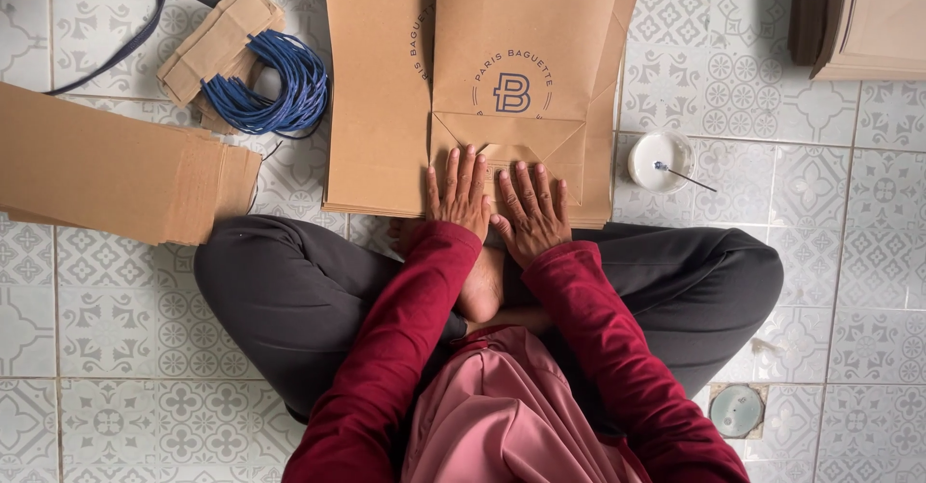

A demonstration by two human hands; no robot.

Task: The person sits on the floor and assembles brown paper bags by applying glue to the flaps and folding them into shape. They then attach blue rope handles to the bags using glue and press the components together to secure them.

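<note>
we're sitting cross-legged on the patterned tile floor [868, 281], and both palms are down flat on the top paper bag [521, 68]. our left hand [459, 194] and right hand [531, 208] lie side by side, nearly touching, on the folded bottom flap [508, 134] at the near end of the bag. fingers are spread and stretched out, gripping nothing, just pressing on the paper.

how far along? by our reading the bottom of this bag is already folded into its pointed flaps and we're flattening the seam, so the fold looks done and the pressing is in hand. the bag lies flat, print side up, on top of a stack of flat bags [376, 88] right in front of our knees. whether those under it are finished, we can't tell from here.

off to our left there's a pile of brown paper pieces [106, 170], lying flat and untouched, which suggests plenty left to do. above it, a bundle of blue cord loops [280, 83] lies tucked against a smaller wad of folded brown paper [214, 44]; they look like handles, and the bag under our hands shows none.

containers now: just right of the bag a small white dish [660, 160] holds a thin stick [685, 176] resting over its rim; the contents look pale, likely glue, but we can't be sure. top right, another brown stack [858, 15] pokes into view. near our right knee there's a round floor drain [736, 411].
</note>
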